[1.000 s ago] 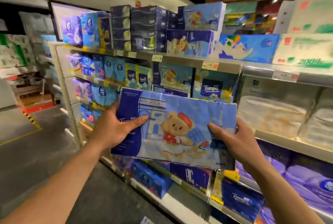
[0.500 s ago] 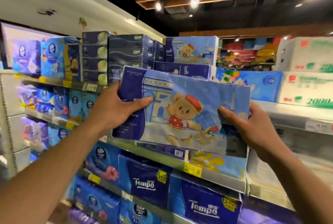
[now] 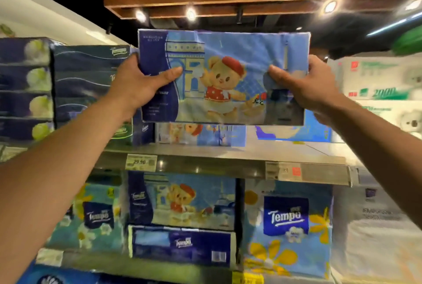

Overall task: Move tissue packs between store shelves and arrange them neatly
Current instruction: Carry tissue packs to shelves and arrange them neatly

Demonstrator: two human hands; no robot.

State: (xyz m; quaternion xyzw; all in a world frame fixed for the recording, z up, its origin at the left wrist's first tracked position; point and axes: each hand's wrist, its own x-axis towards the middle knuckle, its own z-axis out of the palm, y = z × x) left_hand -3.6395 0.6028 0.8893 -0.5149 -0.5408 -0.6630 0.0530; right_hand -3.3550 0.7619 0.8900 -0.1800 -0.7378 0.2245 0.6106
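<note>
I hold a blue tissue pack printed with a teddy bear in a red beret, raised upright above the top shelf. My left hand grips its left end, thumb across the front. My right hand grips its right end the same way. Directly below the held pack, another bear pack lies on the top shelf. A further bear pack stands on the shelf below, on top of a dark blue Tempo pack.
Dark stacked Tempo tissue boxes fill the top shelf at the left. White and green packs sit at the right. Flowered Tempo packs stand on the lower shelf. A wooden ceiling beam with spotlights hangs overhead.
Both hands have lifted the bear pack from chest height up past the top shelf edge, and my view has tilted upward toward the ceiling.
</note>
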